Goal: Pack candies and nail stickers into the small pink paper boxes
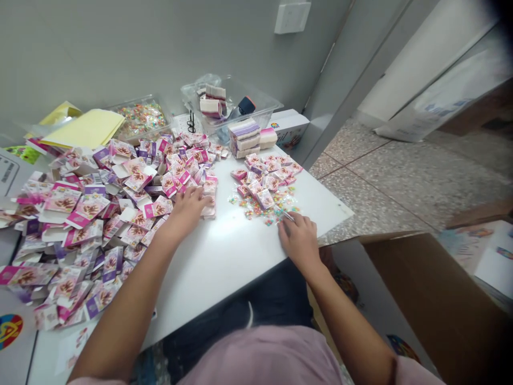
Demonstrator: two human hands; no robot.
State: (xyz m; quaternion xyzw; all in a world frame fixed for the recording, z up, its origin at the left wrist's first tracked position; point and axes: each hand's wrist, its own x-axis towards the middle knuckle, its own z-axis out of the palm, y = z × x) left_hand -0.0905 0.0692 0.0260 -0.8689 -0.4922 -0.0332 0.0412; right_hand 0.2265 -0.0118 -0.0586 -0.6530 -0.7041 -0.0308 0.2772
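My left hand (pixel 186 208) lies at the right edge of a heap of small pink, purple and white cartons (pixel 96 206). Its fingers are stretched out and apart, the tips beside a short row of cartons (pixel 209 187) laid flat. My right hand (pixel 300 238) is closed, thumb and fingers together around a small shiny, clear or metallic item whose kind I cannot make out. Just beyond it lie small multicoloured pieces (pixel 260 208), some seemingly in clear wrap. Behind these is a smaller group of pink cartons (pixel 267 174).
At the back, a clear tray (pixel 256 99) holds striped stacks, and another clear tray (pixel 142 115) holds multicoloured pieces. Striped stacks (pixel 244 138) stand on the white table (pixel 208 267). Yellow sheets (pixel 86 128) lie back left. An open cardboard box (pixel 425 289) is at the right.
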